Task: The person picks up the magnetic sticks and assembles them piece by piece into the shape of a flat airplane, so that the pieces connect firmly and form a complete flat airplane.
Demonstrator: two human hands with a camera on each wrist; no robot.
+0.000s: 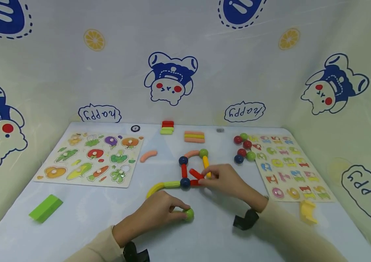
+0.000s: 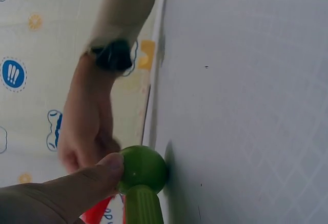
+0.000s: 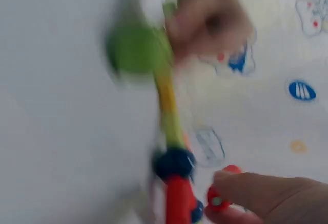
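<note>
My left hand [image 1: 159, 209] pinches a green ball [image 1: 189, 215] low over the table, thumb on its side. In the left wrist view a green ribbed rod [image 2: 143, 206] shows against that ball. My right hand [image 1: 224, 180] pinches a short red rod [image 1: 196, 174] above the joined figure of rods and balls. This figure has a blue ball [image 1: 185, 183] at its near corner, another blue ball [image 1: 183, 161], a green ball [image 1: 203, 153], a pink curved rod [image 1: 191, 154] and a yellow rod [image 1: 206, 162]. A light green rod [image 1: 172, 184] and yellow curved rod [image 1: 155, 189] extend left.
A vegetable puzzle board [image 1: 90, 160] lies left, a letter puzzle board [image 1: 287, 167] right. Several loose balls [image 1: 241, 153] sit by the latter. Short rods [image 1: 194, 137] lie behind, a pink curved rod [image 1: 148, 156] left. A green block [image 1: 46, 208] and yellow piece [image 1: 308, 211] rest at the sides.
</note>
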